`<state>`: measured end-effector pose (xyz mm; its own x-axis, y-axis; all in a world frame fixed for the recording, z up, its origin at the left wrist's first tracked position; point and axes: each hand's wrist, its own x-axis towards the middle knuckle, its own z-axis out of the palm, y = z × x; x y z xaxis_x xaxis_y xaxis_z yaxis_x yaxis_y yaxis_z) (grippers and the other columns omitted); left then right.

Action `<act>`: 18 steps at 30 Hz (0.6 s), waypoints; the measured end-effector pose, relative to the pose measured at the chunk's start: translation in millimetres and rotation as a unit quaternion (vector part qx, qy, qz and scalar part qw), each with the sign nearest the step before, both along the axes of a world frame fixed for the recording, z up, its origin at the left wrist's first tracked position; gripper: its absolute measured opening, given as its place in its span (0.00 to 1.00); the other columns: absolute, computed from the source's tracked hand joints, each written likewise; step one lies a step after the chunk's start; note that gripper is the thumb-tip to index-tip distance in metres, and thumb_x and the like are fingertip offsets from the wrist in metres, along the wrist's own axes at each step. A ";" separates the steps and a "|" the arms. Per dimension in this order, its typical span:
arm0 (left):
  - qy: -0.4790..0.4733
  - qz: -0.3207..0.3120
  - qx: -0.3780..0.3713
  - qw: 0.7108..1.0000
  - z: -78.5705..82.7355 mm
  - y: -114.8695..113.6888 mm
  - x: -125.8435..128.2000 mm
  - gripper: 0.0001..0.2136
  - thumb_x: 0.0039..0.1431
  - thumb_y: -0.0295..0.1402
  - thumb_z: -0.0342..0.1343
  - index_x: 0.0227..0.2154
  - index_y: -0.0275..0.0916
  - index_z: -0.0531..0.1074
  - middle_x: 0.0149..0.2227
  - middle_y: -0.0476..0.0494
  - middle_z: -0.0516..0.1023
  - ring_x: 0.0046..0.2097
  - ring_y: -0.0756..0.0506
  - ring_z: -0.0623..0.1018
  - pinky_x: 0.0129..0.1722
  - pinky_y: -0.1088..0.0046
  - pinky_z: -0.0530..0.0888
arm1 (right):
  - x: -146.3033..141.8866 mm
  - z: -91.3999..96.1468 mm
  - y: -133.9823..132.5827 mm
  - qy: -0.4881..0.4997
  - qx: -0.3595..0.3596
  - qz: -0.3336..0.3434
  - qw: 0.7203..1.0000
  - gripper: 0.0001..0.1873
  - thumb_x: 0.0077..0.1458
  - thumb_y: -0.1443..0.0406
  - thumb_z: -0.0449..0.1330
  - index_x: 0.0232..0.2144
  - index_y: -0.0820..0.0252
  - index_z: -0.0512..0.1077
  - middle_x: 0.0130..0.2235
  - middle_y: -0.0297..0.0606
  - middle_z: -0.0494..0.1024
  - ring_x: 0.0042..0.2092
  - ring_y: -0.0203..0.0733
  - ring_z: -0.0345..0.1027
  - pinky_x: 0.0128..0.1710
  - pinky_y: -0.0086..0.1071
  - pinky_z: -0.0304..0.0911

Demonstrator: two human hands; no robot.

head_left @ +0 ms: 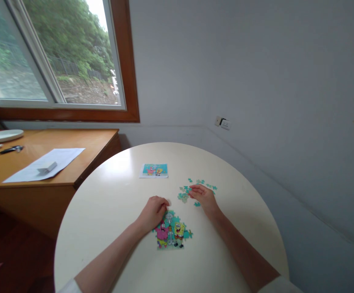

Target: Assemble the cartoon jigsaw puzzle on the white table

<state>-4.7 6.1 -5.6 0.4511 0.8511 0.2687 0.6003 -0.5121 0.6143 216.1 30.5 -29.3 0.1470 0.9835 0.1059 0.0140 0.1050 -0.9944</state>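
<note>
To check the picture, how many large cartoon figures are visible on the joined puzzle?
3: pink figure at left, pale figure in the middle, yellow figure at right. The left hand might hide others.

We wear pale, off-white sleeves, and our left sleeve (70, 287) and right sleeve (280, 285) look alike in shade. Each shows only as a small, plain patch at the bottom of our view (too little cloth for us to name the garment). Past the sleeve edges, our left forearm (111, 253) and right forearm (242, 249) are bare, long and tapering toward the wrists, and our left hand (153, 212) and right hand (205, 198) are bare, with slender fingers.
</note>
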 end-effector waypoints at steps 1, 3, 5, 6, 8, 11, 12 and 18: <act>0.000 0.000 0.000 1.000 -0.2 0.2 0.0 0.12 0.49 0.22 0.45 0.29 0.37 0.73 0.27 0.47 0.75 0.34 0.48 0.72 0.42 0.69 0.66 | 0.0 0.3 -0.2 -0.001 0.001 -0.001 1.000 0.22 0.29 0.53 0.66 0.26 0.60 0.71 0.24 0.36 0.75 0.28 0.40 0.71 0.27 0.32 0.66; -0.002 0.001 -0.002 1.000 -0.7 0.6 -0.1 0.12 0.49 0.22 0.45 0.29 0.37 0.72 0.27 0.47 0.75 0.34 0.48 0.72 0.42 0.69 0.66 | -0.4 1.4 -0.8 -0.002 0.000 -0.003 1.000 0.22 0.29 0.53 0.66 0.26 0.60 0.71 0.24 0.36 0.75 0.28 0.40 0.70 0.27 0.32 0.66; -0.009 0.004 -0.006 1.000 -1.3 1.1 -0.1 0.11 0.50 0.22 0.45 0.29 0.37 0.72 0.28 0.47 0.76 0.34 0.48 0.73 0.42 0.69 0.67 | -2.1 3.4 -1.9 -0.001 -0.003 -0.002 1.000 0.22 0.29 0.53 0.66 0.26 0.60 0.72 0.23 0.36 0.75 0.27 0.39 0.70 0.27 0.33 0.66; -0.016 0.006 -0.008 1.000 -1.7 1.4 -0.2 0.11 0.50 0.22 0.45 0.29 0.37 0.72 0.28 0.46 0.76 0.35 0.48 0.73 0.42 0.69 0.67 | -3.7 4.6 -2.8 0.000 -0.005 0.002 1.000 0.21 0.29 0.53 0.66 0.26 0.60 0.72 0.23 0.36 0.75 0.26 0.39 0.70 0.27 0.33 0.66; -0.041 0.013 -0.015 0.999 -2.9 2.1 -0.6 0.10 0.52 0.24 0.45 0.31 0.37 0.72 0.30 0.46 0.76 0.36 0.48 0.73 0.41 0.70 0.68 | -8.7 7.3 -5.3 0.000 -0.006 0.020 1.000 0.21 0.30 0.52 0.66 0.27 0.61 0.73 0.23 0.37 0.75 0.26 0.39 0.70 0.27 0.33 0.66; -0.085 0.026 -0.019 0.996 -4.3 2.7 -1.4 0.08 0.52 0.27 0.49 0.34 0.37 0.71 0.32 0.46 0.75 0.36 0.48 0.73 0.40 0.71 0.68 | -20.1 10.8 -10.9 0.000 -0.001 0.058 0.998 0.22 0.31 0.52 0.66 0.28 0.62 0.74 0.22 0.38 0.75 0.25 0.40 0.69 0.27 0.34 0.66; -0.095 0.027 -0.017 0.995 -4.2 2.5 -1.5 0.08 0.51 0.28 0.51 0.35 0.38 0.71 0.32 0.46 0.75 0.37 0.48 0.73 0.40 0.70 0.68 | -24.5 11.7 -13.1 0.001 0.001 0.071 0.997 0.22 0.32 0.53 0.66 0.28 0.62 0.74 0.22 0.38 0.75 0.25 0.40 0.69 0.27 0.34 0.66; -0.097 -0.027 -0.016 0.995 1.0 -4.1 0.7 0.15 0.47 0.33 0.58 0.41 0.41 0.71 0.37 0.44 0.73 0.40 0.46 0.72 0.43 0.69 0.68 | -44.8 14.9 -23.8 0.017 -0.010 0.138 0.990 0.19 0.33 0.56 0.66 0.29 0.61 0.72 0.21 0.33 0.74 0.24 0.36 0.68 0.26 0.31 0.64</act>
